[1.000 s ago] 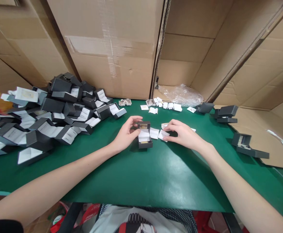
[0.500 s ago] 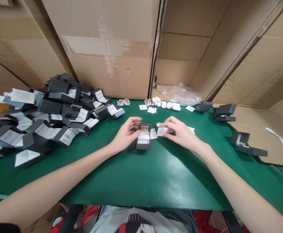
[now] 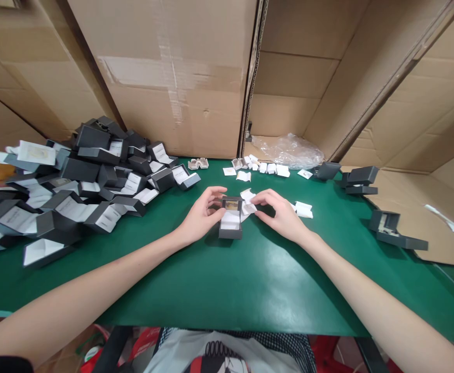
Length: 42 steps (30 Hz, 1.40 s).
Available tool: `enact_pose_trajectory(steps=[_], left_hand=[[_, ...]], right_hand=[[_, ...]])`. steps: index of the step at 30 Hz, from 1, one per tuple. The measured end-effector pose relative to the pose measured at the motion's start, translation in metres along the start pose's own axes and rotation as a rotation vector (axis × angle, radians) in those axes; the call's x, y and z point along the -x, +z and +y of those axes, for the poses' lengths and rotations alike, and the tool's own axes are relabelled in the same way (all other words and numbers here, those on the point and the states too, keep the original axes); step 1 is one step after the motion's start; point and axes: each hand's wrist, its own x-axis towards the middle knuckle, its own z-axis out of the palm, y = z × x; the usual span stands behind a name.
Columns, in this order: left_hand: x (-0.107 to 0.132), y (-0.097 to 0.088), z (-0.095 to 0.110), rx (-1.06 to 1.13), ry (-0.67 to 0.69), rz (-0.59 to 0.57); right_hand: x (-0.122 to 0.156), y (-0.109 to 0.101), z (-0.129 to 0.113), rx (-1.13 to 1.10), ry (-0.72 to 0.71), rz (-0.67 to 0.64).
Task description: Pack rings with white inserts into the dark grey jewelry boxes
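Note:
My left hand (image 3: pixel 207 213) grips the left side of a small dark box (image 3: pixel 230 233), its thumb against the edge. The box stands open on the green table, its lid up, white lining inside and a gold-toned patch in the lid. Close to its right side, my right hand (image 3: pixel 275 210) pinches a white folded card insert (image 3: pixel 247 208) between thumb and fingers. Just behind that hand lies another white folded piece (image 3: pixel 303 209), partly hidden by the fingers.
At the left is a heap of open dark boxes (image 3: pixel 69 173) with white linings. White inserts (image 3: pixel 268 168) and clear plastic film (image 3: pixel 289 150) lie at the back. Several dark boxes (image 3: pixel 390 228) stand on the right, by a cardboard sheet. Tall cardboard cartons (image 3: pixel 172 77) wall the rear.
My right hand has shifted slightly left and turned, and the white card in it now sits against the box's right side at another angle. My left hand and the box hold still.

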Motion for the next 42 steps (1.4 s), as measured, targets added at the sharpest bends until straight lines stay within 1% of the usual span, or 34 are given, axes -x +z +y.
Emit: enact_pose_trajectory(steps=[2,3,8,10,14,17,20,22,25,28,30,33,36,39,42], left_hand=[[0.0,0.0,0.0,0.014,-0.007,0.002],[0.0,0.0,0.0,0.019,-0.01,0.001],[0.0,0.001,-0.001,0.036,-0.013,-0.002],[0.0,0.001,-0.001,0.032,-0.016,-0.001],[0.001,0.002,-0.003,0.035,-0.013,0.002],[0.0,0.001,-0.004,0.05,-0.008,-0.003],[0.0,0.001,-0.005,0.058,-0.007,-0.005],[0.0,0.001,-0.005,0.053,-0.01,-0.004],[0.001,0.001,-0.003,0.037,-0.015,-0.004],[0.001,0.0,-0.002,0.013,-0.004,0.002],[0.001,0.0,-0.002,-0.006,0.011,-0.001],[0.001,0.0,0.0,-0.006,0.023,-0.043],[0.001,-0.001,0.0,-0.005,-0.008,-0.073],[0.001,-0.001,-0.001,-0.024,-0.041,-0.065],[0.0,-0.001,-0.003,-0.011,-0.031,-0.062]], right_hand=[[-0.001,0.006,0.0,0.01,0.003,0.048],[-0.001,0.008,-0.001,0.02,-0.001,0.05],[-0.001,0.009,-0.003,0.091,-0.068,-0.079],[-0.002,0.009,-0.003,0.123,-0.064,-0.095],[-0.005,0.011,-0.003,0.169,-0.052,-0.078],[-0.006,0.011,-0.003,0.151,-0.028,-0.023],[-0.005,0.01,0.0,0.036,0.08,0.071],[-0.004,0.008,0.004,-0.1,0.179,0.114],[-0.004,0.007,0.008,-0.34,0.293,0.141],[-0.006,0.005,0.004,-0.541,0.372,0.197],[-0.007,0.004,-0.003,-0.629,0.412,0.226],[-0.007,0.003,-0.013,-0.713,0.422,0.223],[-0.006,0.003,-0.018,-0.749,0.393,0.221],[-0.005,0.003,-0.021,-0.744,0.364,0.262],[-0.004,0.003,-0.026,-0.695,0.292,0.312]])
